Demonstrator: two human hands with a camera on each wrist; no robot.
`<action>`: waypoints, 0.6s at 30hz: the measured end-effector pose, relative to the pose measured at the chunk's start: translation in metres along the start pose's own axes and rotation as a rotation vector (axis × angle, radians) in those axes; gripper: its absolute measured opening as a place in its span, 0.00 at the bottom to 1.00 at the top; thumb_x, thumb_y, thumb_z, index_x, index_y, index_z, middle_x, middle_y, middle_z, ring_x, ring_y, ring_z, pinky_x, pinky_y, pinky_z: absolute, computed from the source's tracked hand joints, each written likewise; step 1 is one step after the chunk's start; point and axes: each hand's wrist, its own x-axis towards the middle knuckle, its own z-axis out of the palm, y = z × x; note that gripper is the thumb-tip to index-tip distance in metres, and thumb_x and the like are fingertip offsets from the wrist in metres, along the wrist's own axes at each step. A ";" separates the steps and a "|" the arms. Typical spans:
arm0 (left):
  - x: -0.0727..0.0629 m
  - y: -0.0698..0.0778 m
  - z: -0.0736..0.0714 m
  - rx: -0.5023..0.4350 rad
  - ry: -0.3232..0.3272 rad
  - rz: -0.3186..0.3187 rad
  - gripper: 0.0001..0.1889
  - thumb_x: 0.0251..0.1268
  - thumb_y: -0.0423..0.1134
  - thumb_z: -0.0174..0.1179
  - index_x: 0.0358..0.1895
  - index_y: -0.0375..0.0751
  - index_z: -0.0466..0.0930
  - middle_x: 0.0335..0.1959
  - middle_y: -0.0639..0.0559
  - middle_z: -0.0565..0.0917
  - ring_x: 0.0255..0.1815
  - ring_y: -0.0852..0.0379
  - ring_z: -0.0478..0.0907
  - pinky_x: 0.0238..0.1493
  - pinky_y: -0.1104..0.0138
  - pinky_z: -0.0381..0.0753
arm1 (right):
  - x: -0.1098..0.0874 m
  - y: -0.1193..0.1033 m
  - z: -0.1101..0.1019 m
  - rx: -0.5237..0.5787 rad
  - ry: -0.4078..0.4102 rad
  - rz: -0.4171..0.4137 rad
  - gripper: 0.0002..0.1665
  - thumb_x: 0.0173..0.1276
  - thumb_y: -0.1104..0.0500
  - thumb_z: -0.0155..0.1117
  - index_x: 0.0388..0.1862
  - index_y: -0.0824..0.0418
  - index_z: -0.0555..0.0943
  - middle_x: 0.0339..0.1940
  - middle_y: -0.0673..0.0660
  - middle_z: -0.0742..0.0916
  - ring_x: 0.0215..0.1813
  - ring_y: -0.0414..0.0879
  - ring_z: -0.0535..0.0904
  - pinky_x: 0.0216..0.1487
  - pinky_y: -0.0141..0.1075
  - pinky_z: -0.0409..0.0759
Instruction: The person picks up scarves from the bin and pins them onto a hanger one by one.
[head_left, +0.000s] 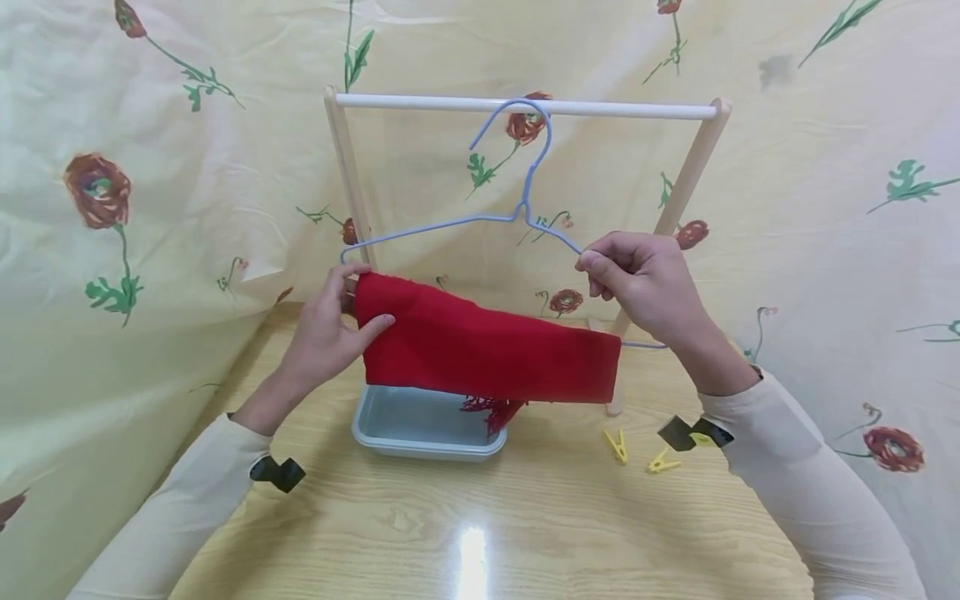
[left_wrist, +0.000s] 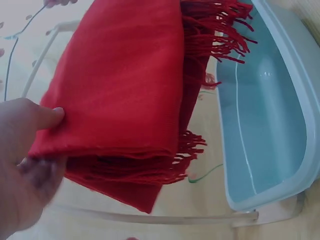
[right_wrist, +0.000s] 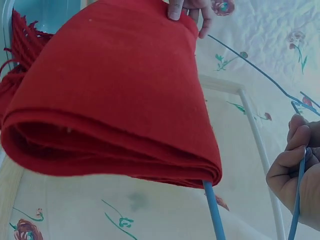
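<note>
A folded red scarf (head_left: pixel 487 346) with fringed ends hangs over the lower bar of a blue wire clothes hanger (head_left: pixel 525 208). My left hand (head_left: pixel 322 333) grips the scarf's left end, thumb in front and fingers behind; the left wrist view shows this pinch at the fold of the scarf (left_wrist: pixel 120 85). My right hand (head_left: pixel 637 279) pinches the hanger's right sloping arm near its shoulder. In the right wrist view the hanger's bar (right_wrist: pixel 214 210) comes out of the scarf's layered end, while my right hand (right_wrist: pixel 300 165) curls round the wire.
Behind the hanger stands a wooden rack with a white rail (head_left: pixel 622 109). A pale blue basin (head_left: pixel 427 450) sits on the wooden table (head_left: pixel 360 533) below the scarf. Two yellow clothespins (head_left: pixel 617 447) lie to the right. Flower-printed cloth (head_left: pixel 187 167) covers the back and sides.
</note>
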 end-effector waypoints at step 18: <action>0.023 0.060 0.069 0.252 -0.109 0.512 0.26 0.58 0.54 0.74 0.56 0.43 0.86 0.54 0.48 0.86 0.55 0.50 0.80 0.60 0.55 0.77 | 0.003 -0.003 0.012 0.012 -0.021 0.017 0.07 0.73 0.69 0.64 0.35 0.72 0.84 0.22 0.57 0.84 0.24 0.46 0.78 0.28 0.28 0.78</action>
